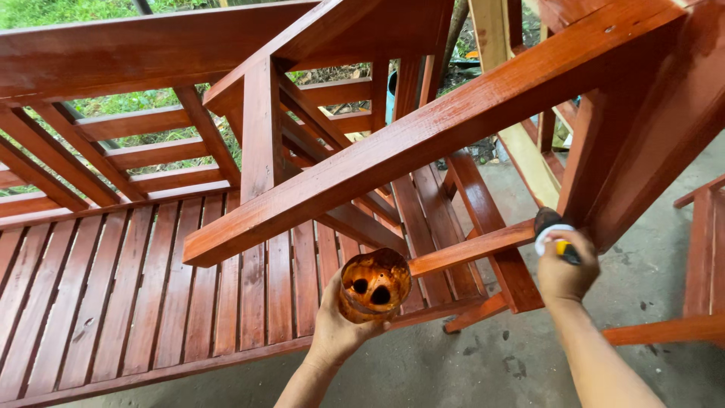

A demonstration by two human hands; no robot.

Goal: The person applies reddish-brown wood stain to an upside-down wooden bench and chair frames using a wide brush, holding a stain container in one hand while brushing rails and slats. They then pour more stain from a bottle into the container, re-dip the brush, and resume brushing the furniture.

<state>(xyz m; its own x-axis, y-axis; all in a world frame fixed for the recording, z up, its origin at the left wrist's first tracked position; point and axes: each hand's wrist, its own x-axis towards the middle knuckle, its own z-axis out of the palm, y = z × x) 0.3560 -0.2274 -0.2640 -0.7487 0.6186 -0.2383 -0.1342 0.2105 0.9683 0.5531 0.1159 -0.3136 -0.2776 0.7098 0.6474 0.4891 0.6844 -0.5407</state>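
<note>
Holding stain-filled cup, left hand

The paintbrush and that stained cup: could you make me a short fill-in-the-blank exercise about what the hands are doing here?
1. The left hand holds a stain-coated ____.
2. The right hand grips a ____ with a yellow handle.
3. Its bristles touch a slat of furniture made of ____.
4. The furniture is coloured reddish-____.

Missing words: cup; paintbrush; wood; brown

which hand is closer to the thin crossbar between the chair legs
Right. The right hand holds a paintbrush right at the crossbar end; the left hand holds a stain cup just below its other end.
</note>
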